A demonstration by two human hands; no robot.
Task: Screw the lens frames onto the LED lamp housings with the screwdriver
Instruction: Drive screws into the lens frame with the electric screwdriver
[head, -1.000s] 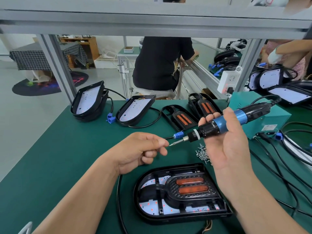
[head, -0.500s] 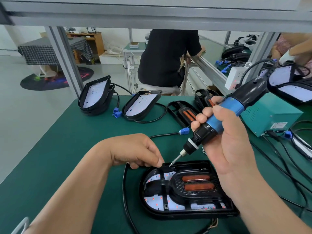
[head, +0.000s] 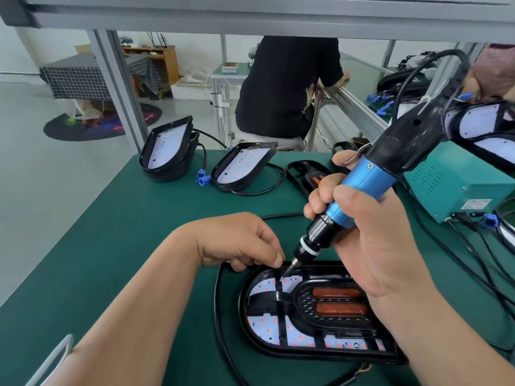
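My right grip (head: 370,246) clamps the screwdriver (head: 359,188), its bit (head: 289,270) on the lens frame (head: 303,302) in the housing (head: 328,355) just below. My left grip (head: 239,240) curls beside the bit; whether it pinches anything, I cannot tell. Early, I judge: bare housings (head: 242,165) wait beyond.

Floor: a pale grey, glossy floor (head: 41,190) is seen on the left.
Mat: a round dark mat (head: 103,123) with coloured marks is laid on it.
Wall: a white wall (head: 41,48) is seen at the back.
Frame: a grey metal beam (head: 250,15) is carried overhead by a slanted post (head: 119,90).
Furniture: a stand draped in checked cloth (head: 92,79) is set beside a wooden shelf (head: 164,62).
Table: the table (head: 83,246) is covered in dark green.
Person: a person in a black top (head: 284,87) is seated, back turned, at a long bench (head: 359,104).
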